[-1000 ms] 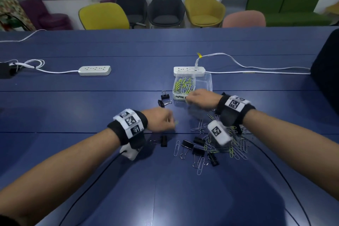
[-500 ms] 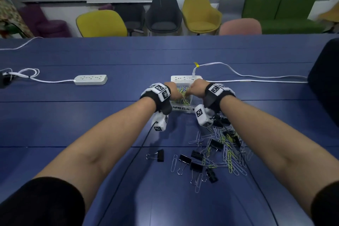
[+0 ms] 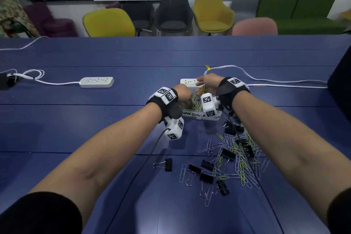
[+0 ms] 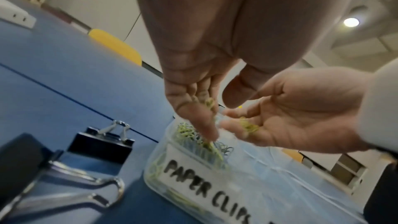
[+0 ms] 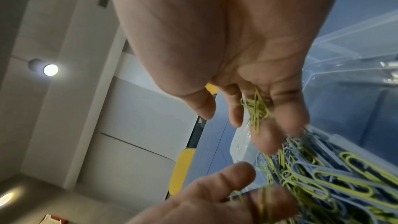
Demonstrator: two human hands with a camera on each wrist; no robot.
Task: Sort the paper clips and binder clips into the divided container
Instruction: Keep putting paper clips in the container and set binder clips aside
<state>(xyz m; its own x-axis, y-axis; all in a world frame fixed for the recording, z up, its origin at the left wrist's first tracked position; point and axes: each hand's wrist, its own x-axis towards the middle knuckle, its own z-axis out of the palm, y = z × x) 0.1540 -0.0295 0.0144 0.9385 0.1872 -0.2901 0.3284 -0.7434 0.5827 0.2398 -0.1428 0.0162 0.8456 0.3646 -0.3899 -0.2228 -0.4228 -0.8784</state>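
Note:
A clear divided container [image 3: 191, 115] labelled "PAPER CLIPS" [image 4: 206, 192] holds yellow and blue paper clips [image 5: 336, 181] in its left compartment. My left hand [image 3: 185, 95] hangs over that compartment with fingers pointing down and thumb apart [image 4: 217, 117], and yellow clips slip off the fingers. Beside it my right hand [image 3: 206, 83] is spread palm-up [image 5: 239, 125], with a few yellow clips [image 5: 257, 108] lying loose on its fingers. The right compartment [image 5: 344, 57] looks nearly bare. A mixed pile of paper clips and black binder clips [image 3: 233, 156] lies on the blue table nearer to me.
One binder clip [image 3: 167, 164] lies alone left of the pile, and two more [image 4: 103, 140] sit left of the container. A white power strip [image 3: 188, 81] touches the container's far side; another [image 3: 96, 81] lies far left. Cables trail from my wrists. Chairs line the far edge.
Both hands moved forward from the table near the pile to above the container's paper clip compartment. Their fingers have spread and clips are dropping out.

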